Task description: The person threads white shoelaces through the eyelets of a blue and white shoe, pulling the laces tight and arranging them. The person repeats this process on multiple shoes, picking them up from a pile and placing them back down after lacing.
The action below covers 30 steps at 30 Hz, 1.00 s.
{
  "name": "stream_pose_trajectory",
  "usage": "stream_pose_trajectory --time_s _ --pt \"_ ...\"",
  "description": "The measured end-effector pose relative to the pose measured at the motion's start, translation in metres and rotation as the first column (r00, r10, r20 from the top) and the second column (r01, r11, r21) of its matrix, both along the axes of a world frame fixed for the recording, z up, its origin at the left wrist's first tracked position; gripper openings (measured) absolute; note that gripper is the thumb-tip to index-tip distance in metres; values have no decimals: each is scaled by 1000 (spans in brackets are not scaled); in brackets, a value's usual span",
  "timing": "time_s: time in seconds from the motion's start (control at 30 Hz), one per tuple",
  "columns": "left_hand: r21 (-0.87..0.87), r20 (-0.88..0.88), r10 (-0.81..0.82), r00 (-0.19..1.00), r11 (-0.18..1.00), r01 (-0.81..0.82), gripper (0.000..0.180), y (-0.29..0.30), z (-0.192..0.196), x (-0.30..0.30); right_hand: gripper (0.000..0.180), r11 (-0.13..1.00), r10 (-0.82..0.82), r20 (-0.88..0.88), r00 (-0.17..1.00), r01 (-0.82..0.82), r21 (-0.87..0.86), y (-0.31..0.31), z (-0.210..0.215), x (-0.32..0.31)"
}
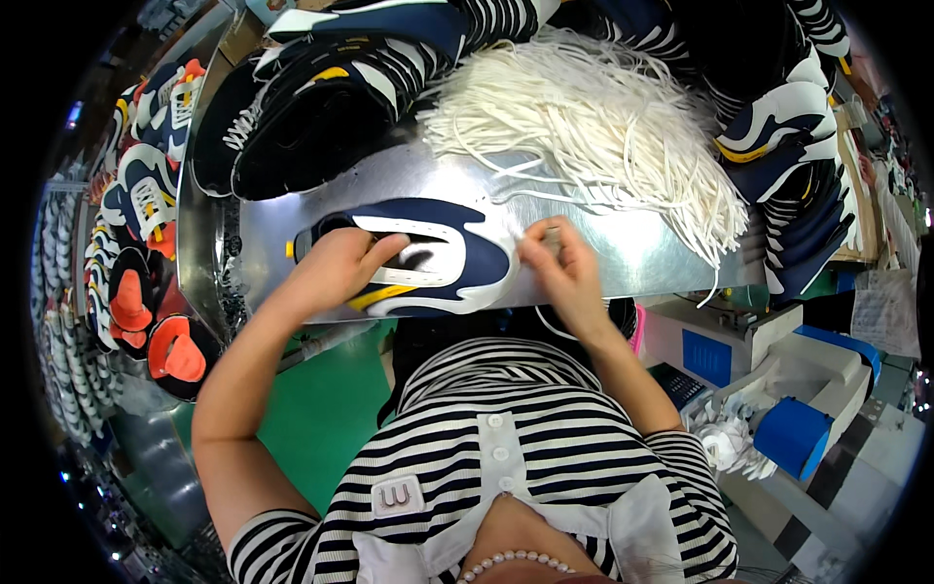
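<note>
Striped in black and white, the person's collared shirt (pixel 506 457) fills the bottom of the view, with both bare forearms reaching up from it to a shiny metal worktable (pixel 623 243). Lying on its side near the table's front edge is a navy-and-white sneaker with a yellow stripe (pixel 428 258), its toe pointing right. Left hand (pixel 341 268) rests on top of the shoe near its heel, fingers curled down over the opening and pressed against the upper, steadying it. Right hand (pixel 564 263) sits at the toe end, fingertips pinched together on a thin white shoelace (pixel 545 326), which trails down off the table edge below the wrist. Behind the shoe, a large loose heap of white laces (pixel 603 127) spreads across the table. Piles of matching navy-and-white sneakers (pixel 331 107) crowd the far side and right side, and more shoes with orange inserts (pixel 146 292) stand at the left.
</note>
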State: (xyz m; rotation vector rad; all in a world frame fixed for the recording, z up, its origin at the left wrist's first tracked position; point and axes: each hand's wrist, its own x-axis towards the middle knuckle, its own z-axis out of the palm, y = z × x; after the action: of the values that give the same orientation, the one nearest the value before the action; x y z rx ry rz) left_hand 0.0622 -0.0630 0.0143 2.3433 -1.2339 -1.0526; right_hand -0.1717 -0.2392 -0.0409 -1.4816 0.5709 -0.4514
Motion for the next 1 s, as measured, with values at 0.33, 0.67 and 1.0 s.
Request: stream_pose_trajectory --time_s 0.33,0.67,1.0 --pt "98 -950 252 183 800 -593 63 -31 -10 -50 9 974 -115 152 982 81 214 16 0 38" --pt "-331 -852 154 499 580 -744 21 -33 -15 -81 11 916 -76 177 981 -2 402 36 26 37" --pt "-442 -732 245 636 541 -716 17 -26 -23 -94 15 964 54 -20 998 -46 263 42 47 19"
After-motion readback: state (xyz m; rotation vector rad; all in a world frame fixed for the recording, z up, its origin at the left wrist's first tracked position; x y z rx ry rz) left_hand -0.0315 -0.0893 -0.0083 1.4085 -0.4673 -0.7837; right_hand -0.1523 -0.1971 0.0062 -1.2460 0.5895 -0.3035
